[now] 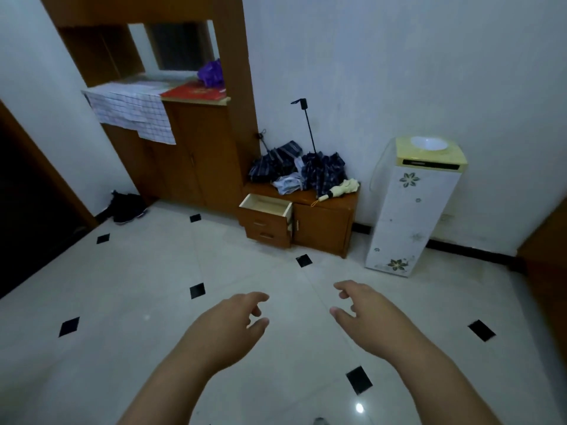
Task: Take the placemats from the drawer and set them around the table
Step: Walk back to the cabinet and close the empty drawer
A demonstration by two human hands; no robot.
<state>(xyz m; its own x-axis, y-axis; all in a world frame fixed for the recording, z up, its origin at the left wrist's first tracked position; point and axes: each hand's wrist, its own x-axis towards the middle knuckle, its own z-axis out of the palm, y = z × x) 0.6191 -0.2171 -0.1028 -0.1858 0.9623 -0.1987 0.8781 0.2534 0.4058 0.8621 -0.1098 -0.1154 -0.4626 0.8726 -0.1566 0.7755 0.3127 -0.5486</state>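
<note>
Left hand [228, 323] and right hand [365, 311], both held out over the tiled floor [122, 302], fingers loosely curled and apart, holding nothing. Far beyond them, the top drawer [266, 205] of a low wooden cabinet [322, 225] stands pulled open, pale inside; whether placemats lie in it cannot be told. Folded umbrellas [306, 170] lie on the cabinet top; a water dispenser [411, 210] stands near its right side.
</note>
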